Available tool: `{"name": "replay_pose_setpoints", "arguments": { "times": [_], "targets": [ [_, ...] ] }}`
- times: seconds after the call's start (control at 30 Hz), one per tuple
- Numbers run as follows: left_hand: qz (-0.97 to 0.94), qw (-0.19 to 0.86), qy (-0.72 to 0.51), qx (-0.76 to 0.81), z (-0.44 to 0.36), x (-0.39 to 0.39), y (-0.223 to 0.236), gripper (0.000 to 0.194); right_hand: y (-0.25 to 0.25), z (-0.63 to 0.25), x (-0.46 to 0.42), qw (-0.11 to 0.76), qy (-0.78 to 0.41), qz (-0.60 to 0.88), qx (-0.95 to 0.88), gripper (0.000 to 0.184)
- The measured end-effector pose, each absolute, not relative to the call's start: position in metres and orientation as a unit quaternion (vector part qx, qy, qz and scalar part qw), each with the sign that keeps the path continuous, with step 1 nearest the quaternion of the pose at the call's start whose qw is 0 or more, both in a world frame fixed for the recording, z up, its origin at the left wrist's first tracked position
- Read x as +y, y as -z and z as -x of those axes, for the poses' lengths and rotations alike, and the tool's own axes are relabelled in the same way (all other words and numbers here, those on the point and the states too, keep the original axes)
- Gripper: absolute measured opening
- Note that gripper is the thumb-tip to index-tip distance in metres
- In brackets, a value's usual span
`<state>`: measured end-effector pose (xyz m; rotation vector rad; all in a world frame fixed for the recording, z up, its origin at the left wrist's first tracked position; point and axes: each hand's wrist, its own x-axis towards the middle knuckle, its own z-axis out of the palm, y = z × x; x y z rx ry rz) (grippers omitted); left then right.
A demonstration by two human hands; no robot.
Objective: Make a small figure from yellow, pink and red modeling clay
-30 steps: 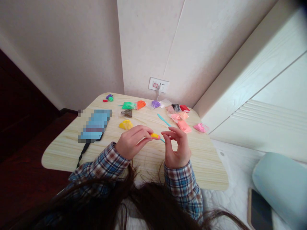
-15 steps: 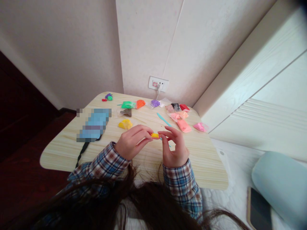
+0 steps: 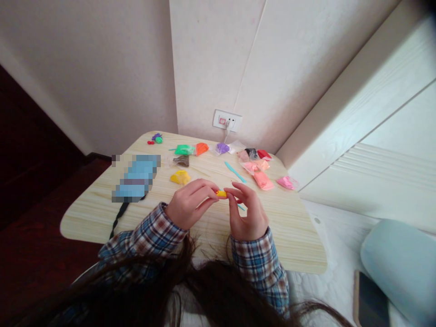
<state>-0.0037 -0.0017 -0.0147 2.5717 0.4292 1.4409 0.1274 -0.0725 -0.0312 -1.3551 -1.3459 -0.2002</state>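
Observation:
A small yellow piece of modelling clay (image 3: 221, 194) is held between my two hands, above the near middle of the table. My left hand (image 3: 191, 202) pinches its left end, where a bit of orange-red shows. At its right end, the thumb and forefinger of my right hand (image 3: 249, 211) close on the clay. Partly behind the right fingers lies a thin blue stick (image 3: 241, 207). A blue modelling knife (image 3: 235, 172) rests on the table beyond my right hand. Closest to my left hand is a bag of yellow clay (image 3: 180, 177).
Bags of green (image 3: 184, 149), orange (image 3: 201, 148), purple (image 3: 223, 148), brown (image 3: 181, 161) and pink clay (image 3: 286, 182) lie across the wooden table (image 3: 98, 213). Small shaped clay pieces (image 3: 158, 139) sit at the far left. A pixelated phone-like object (image 3: 138, 177) lies left; another phone (image 3: 371, 299) is at right.
My right fingertips have come in against the right end of the yellow clay, where a small gap showed before. The whole view has shifted slightly.

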Motion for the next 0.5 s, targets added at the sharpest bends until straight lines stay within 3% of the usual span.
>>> {"name": "replay_pose_setpoints", "arguments": {
  "times": [0.5],
  "targets": [
    [-0.864, 0.034, -0.486, 0.127, 0.0056, -0.0034, 0.0119, 0.006, 0.0313, -0.1271, -0.0720, 0.579, 0.049, 0.581, -0.570, 0.024]
  ]
}}
